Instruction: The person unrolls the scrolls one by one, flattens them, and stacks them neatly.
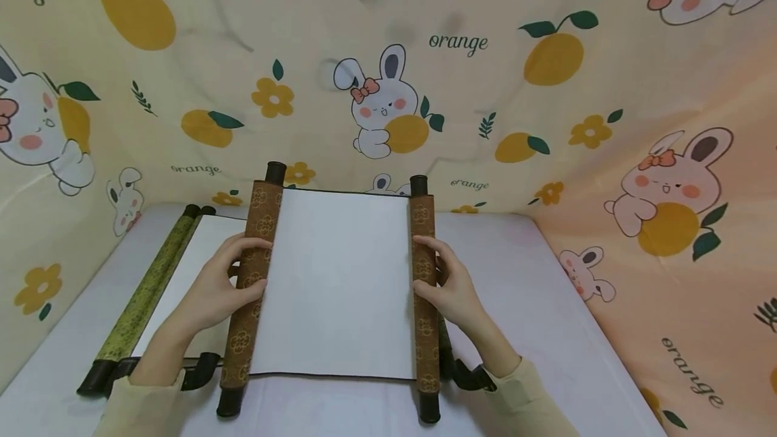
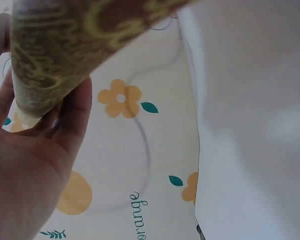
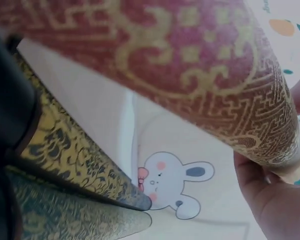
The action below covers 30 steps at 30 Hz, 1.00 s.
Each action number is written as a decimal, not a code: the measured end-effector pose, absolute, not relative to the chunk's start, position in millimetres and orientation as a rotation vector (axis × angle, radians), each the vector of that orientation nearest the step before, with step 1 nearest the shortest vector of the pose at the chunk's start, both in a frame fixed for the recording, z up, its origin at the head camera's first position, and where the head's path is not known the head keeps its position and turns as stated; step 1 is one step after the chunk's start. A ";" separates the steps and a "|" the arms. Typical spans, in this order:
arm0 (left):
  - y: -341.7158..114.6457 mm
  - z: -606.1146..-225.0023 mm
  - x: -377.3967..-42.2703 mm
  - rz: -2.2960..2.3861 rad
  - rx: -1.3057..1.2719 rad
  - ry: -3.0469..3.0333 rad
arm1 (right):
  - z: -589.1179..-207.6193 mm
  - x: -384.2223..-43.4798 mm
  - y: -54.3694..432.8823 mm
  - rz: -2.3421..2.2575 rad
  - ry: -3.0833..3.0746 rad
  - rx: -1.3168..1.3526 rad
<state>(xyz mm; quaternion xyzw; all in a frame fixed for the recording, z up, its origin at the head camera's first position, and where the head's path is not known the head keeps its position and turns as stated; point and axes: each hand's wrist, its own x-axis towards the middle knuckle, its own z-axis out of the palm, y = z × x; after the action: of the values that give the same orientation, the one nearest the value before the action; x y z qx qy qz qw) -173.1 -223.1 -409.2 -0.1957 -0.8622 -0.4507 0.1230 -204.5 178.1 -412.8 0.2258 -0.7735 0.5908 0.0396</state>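
A brown scroll with gold patterning is spread partly open, its blank white sheet [image 1: 342, 282] stretched between two rollers with black end knobs. My left hand [image 1: 212, 285] grips the left roller [image 1: 265, 204] near its middle, thumb in front. On the other side, my right hand [image 1: 455, 288] holds the right roller [image 1: 427, 349] the same way. The left wrist view has the fingers curled round the brocade roller [image 2: 65, 55], with the sheet [image 2: 254, 125] to its right. In the right wrist view, the roller [image 3: 199, 75] crosses above the hand [image 3: 279, 200].
A green patterned scroll [image 1: 146, 288] lies at the left of the pale table [image 1: 504, 255], its white sheet [image 1: 194, 255] running behind the brown one. Two more patterned rollers, one yellow [image 3: 75, 150] and one green [image 3: 80, 215], show side by side. Printed cloth [image 1: 315, 19] surrounds the table.
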 end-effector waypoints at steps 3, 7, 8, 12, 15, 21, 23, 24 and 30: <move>-228.5 -408.3 -171.8 -1.337 -0.595 -2.513 | -412.7 -204.6 179.1 1.796 -2.382 0.710; -233.2 -406.5 -172.4 -1.355 -0.633 -2.535 | -411.3 -203.5 180.6 1.777 -2.405 0.678; -234.4 -406.2 -172.5 -1.362 -0.634 -2.546 | -411.5 -203.5 181.2 1.777 -2.410 0.665; -238.9 -403.8 -171.7 -1.390 -0.612 -2.595 | -412.4 -204.7 181.8 1.806 -2.404 0.623; -241.1 -403.0 -172.0 -1.397 -0.595 -2.611 | -414.4 -207.3 181.4 1.789 -2.428 0.606; -239.1 -405.8 -175.3 -1.343 -0.581 -2.638 | -418.2 -210.6 182.0 1.643 -2.504 0.597; -238.0 -407.3 -176.7 -1.316 -0.562 -2.650 | -418.8 -211.4 183.0 1.610 -2.507 0.615; -237.7 -408.0 -177.3 -1.302 -0.553 -2.655 | -419.2 -211.9 183.9 1.596 -2.507 0.626; -241.0 -412.5 -177.9 -1.267 -0.564 -2.632 | -416.7 -210.8 191.1 1.564 -2.527 0.671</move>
<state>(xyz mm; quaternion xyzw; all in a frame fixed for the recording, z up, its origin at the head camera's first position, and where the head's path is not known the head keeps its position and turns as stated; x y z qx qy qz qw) -177.9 -241.0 -412.5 -0.1888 -0.8816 -0.4244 0.0830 -210.8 191.1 -416.7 0.2199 -0.8285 0.5129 0.0475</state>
